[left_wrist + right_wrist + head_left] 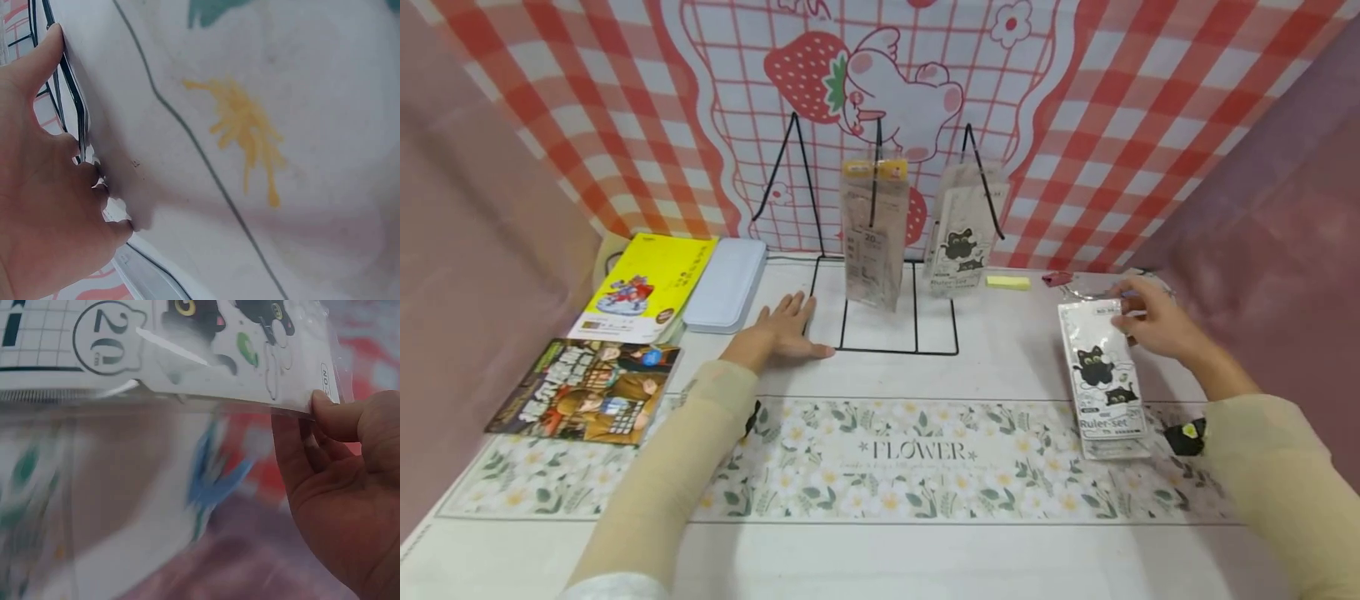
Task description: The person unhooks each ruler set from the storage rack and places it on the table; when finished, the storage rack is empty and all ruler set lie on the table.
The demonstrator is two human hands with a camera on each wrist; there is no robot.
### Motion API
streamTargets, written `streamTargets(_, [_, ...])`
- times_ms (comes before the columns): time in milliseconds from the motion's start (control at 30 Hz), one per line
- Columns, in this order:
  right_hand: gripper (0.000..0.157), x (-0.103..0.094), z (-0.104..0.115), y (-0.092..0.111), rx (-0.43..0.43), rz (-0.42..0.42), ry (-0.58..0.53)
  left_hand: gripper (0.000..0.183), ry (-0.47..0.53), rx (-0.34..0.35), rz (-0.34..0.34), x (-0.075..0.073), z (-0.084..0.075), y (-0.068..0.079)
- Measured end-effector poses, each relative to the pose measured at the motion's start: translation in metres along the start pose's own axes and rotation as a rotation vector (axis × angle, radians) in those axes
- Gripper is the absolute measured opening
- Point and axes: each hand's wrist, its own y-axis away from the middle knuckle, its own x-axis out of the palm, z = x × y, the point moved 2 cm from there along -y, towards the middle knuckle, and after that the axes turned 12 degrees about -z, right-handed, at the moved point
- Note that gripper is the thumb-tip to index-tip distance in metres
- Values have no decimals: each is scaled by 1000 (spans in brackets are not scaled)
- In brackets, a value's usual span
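Note:
My right hand [1159, 323] pinches the upper right edge of a clear-wrapped ruler set [1101, 379] with black cats on it, holding it over the right side of the table. In the right wrist view, thumb and fingers grip the corner of that packet [181, 337]. My left hand [786, 329] lies with fingers spread at the left side of the base of a black wire display rack [895, 352]. In the left wrist view, its thumb [50, 53] touches the wire. A yellow-topped packet [874, 258] hangs on the middle hook, and cat ruler sets [962, 242] on the right one.
At left lie a yellow book [655, 267], a pale blue case [726, 283] and an illustrated magazine [587, 392]. Yellow sticky notes [1007, 283] and a dark red clip [1057, 279] sit behind, at right. A checked cloth [1060, 125] hangs at the back.

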Motion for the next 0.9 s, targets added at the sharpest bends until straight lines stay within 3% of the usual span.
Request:
streamTargets(167, [29,-19,-51,16,67,89,72,108,8,-2,-3,0,-2,0])
streamTargets(267, [31,-26,-77,25,77,72,127,108,4,-7,-3,-1,-1,1])
streamTargets(367, [32,-35,-94,31,82,37,255,108,5,-7,3,-1,-1,1])
streamTargets(500, [34,-42,-104,35,130,50,393,109,2,-8,5,-1,0,0])
streamTargets(900, [41,-41,-114,41,241,130,480,109,4,-18,24,-2,0,3])
